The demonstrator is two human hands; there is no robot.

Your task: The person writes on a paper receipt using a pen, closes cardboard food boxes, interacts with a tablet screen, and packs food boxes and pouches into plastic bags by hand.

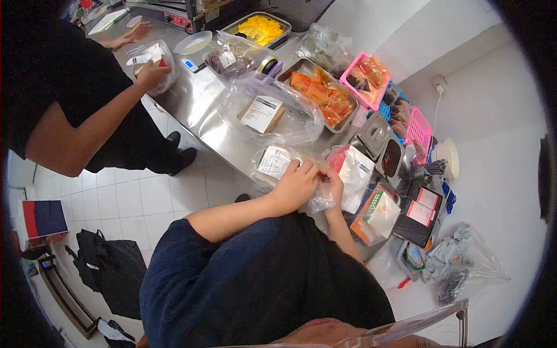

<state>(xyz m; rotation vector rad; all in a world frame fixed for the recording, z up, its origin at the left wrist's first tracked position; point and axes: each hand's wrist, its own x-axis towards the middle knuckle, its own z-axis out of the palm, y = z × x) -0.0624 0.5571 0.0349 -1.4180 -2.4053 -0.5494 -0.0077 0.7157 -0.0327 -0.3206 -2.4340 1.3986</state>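
Note:
My left hand (297, 184) and my right hand (331, 187) meet at the gathered end of a clear plastic bag (320, 200), fingers closed on the film. Inside the bag, a package with a white printed label (275, 160) lies to the left of my hands, at the counter's edge. Beyond it rests a larger clear bag (301, 119) around a brown box with a white label (262, 113). Just right of my hands is a white labelled packet (353, 174) with some red on it. What my fingertips pinch is partly hidden.
A co-worker's hand (154, 74) holds another bagged package at the left. Along the steel counter (200, 110) stand a tray of yellow food (259, 30), a tray of orange packets (321, 93), pink baskets (366, 80), a small scale (192, 65) and steel containers (374, 134).

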